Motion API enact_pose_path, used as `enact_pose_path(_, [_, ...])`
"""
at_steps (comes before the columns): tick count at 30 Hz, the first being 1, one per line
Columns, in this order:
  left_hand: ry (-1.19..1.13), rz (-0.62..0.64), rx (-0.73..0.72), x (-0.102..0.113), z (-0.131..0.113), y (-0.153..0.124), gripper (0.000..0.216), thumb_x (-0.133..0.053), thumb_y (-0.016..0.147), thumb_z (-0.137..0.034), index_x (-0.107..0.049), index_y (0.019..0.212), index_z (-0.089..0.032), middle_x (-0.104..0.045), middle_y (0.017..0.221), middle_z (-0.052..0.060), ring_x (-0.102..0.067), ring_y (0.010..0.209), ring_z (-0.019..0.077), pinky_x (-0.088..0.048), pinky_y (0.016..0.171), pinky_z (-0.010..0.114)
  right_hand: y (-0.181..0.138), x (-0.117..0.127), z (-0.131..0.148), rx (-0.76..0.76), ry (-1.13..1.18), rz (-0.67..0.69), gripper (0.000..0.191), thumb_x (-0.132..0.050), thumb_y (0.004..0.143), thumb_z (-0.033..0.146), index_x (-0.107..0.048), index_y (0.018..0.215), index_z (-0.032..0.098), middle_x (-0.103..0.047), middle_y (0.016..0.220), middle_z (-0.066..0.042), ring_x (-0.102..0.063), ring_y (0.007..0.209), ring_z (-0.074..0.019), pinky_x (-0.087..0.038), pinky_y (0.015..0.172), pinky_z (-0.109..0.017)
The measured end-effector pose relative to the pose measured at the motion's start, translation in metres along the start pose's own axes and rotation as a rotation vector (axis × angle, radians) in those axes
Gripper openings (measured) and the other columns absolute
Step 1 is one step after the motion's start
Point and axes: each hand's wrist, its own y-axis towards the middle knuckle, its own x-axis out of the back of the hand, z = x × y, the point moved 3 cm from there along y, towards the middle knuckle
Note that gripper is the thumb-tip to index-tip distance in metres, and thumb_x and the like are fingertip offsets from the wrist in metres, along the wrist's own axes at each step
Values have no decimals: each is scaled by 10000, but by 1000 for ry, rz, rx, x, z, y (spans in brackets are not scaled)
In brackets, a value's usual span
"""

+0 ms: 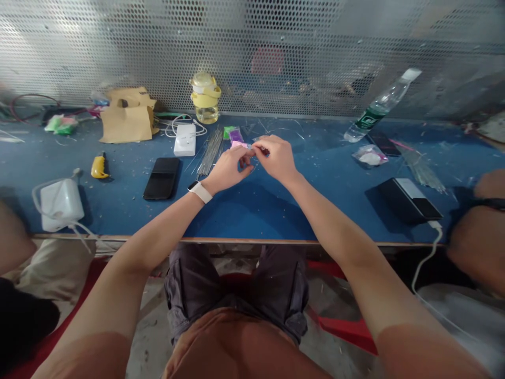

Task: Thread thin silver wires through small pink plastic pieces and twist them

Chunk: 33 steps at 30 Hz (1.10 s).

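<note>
My left hand (pixel 229 167) and my right hand (pixel 276 157) meet above the middle of the blue table (pixel 252 205), fingertips pinched together on a tiny item I cannot make out. A white band sits on my left wrist. Just behind the hands lie small pink, purple and green packets (pixel 235 136). A bundle of thin metal wires (pixel 211 151) lies to the left of the hands.
A black phone (pixel 161 178), white box (pixel 185 139), yellow cutter (pixel 98 166), white charger (pixel 61 202) and cardboard (pixel 128 117) lie left. A yellow-lidded jar (pixel 205 98) stands at the back. Right: plastic bottle (pixel 381 104), power bank (pixel 410 199), another person's arm (pixel 479 231).
</note>
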Motion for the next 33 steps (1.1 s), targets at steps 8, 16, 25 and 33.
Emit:
enact_pose_path(8, [-365,-72,45,2,3,0,395,-830,912,-247,-802,1303,-199,-761,917,26,-702,863,187,-607,870,376,1,0,-6,118,-106,9,306,-559,1128,305,-852,1052,264,-847,1033,-96,-701,1020,-318,-564,986,-512])
enact_pose_path(16, [-805,-114,275,3,11,2,285,-809,940,-496,-834,907,-214,-648,682,6,-550,563,133,-443,580,322,2,1,9,194,-214,98,375,-512,1188,363,-834,1030,256,-841,987,-106,-701,987,-301,-557,961,-475])
enact_pose_path(25, [-445,-119,148,13,13,4,134,-739,928,-304,-818,875,-208,-767,797,36,-648,695,155,-534,682,315,3,7,12,103,-221,21,256,-633,1090,237,-763,870,251,-792,865,-63,-690,884,-257,-497,819,-392])
enact_pose_path(33, [305,-215,85,7,20,-1,125,-718,1013,-181,-838,1027,-215,-815,1149,138,-696,1164,343,-567,1103,542,1,6,-7,-85,25,-126,134,-699,973,288,-743,851,251,-829,878,-66,-714,762,-239,-558,796,-412])
